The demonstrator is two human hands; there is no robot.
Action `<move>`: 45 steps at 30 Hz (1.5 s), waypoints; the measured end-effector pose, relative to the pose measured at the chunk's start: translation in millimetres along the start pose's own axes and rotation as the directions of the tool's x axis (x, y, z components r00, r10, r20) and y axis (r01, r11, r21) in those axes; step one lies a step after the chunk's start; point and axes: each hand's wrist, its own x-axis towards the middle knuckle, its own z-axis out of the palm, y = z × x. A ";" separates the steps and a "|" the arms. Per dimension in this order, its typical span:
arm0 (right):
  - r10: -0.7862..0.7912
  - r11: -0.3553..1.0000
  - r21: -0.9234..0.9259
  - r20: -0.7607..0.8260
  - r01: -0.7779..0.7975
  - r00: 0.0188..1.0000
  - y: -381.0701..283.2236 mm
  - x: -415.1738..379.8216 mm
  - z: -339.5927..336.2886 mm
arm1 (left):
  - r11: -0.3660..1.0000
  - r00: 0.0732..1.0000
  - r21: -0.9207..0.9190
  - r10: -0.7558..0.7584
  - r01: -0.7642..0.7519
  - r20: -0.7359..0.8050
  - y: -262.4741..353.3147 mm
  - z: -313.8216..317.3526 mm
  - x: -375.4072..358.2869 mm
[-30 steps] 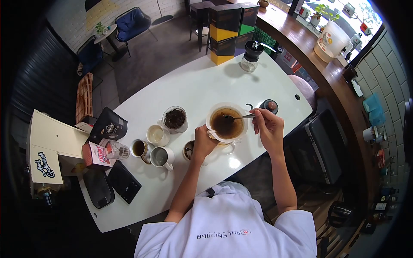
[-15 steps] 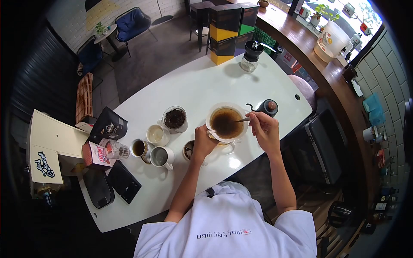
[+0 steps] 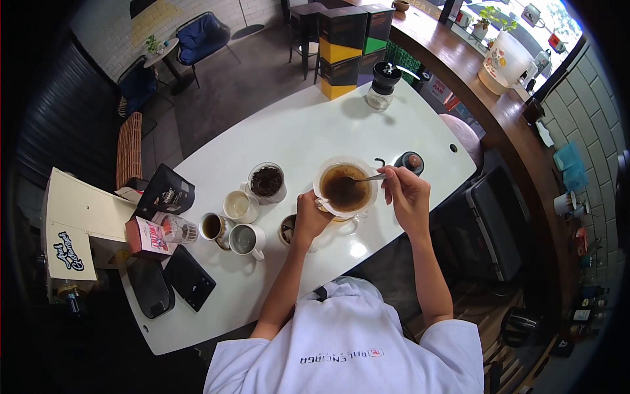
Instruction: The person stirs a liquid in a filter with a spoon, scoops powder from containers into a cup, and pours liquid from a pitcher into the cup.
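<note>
In the head view, my left hand (image 3: 312,218) is closed around the handle of a white coffee dripper (image 3: 373,192). Brown, wet coffee (image 3: 344,195) fills the dripper. A clear glass vessel (image 3: 348,227) shows partly beneath it. My right hand (image 3: 408,199) pinches the handle of a metal spoon (image 3: 371,178), whose tip dips into the coffee. Behind that hand stands a dark gooseneck kettle (image 3: 410,163). Close to my left forearm is a cup (image 3: 286,230), partly hidden by the hand.
Left of the dripper stand a glass of dark grounds (image 3: 267,183), a cream cup (image 3: 240,207), a white mug (image 3: 247,241) and a cup of brown liquid (image 3: 212,226). A hand grinder (image 3: 383,85) and stacked boxes (image 3: 342,52) are at the back. A phone (image 3: 189,278) lies front left.
The spoon in my right hand has shifted within the coffee, its tip now nearer the middle and its handle lying flatter. My right hand moved slightly right; the left hand stayed put.
</note>
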 end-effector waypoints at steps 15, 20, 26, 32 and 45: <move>-0.037 0.985 -0.167 0.049 0.044 0.998 10.3 -0.7 1.2 | 0.999 0.999 0.021 -0.031 0.030 0.028 -1.1 -0.8 0.4; -0.033 0.980 -0.194 0.049 0.042 0.998 11.9 -1.5 0.1 | 0.999 0.999 0.010 -0.031 0.031 0.031 -3.5 -0.2 -0.2; -0.041 0.995 -0.094 0.021 0.043 0.999 6.1 -1.3 0.4 | 1.000 1.000 -0.006 -0.028 0.028 0.008 -0.7 0.1 -0.2; -0.041 0.999 -0.021 -0.002 0.041 0.999 -4.3 -0.5 0.3 | 0.998 0.998 -0.004 -0.059 0.059 0.031 -1.0 -0.2 -0.1; -0.028 0.983 -0.178 0.047 0.036 0.998 4.0 1.3 2.2 | 0.998 0.999 -0.026 -0.048 0.048 0.017 0.7 0.0 -0.3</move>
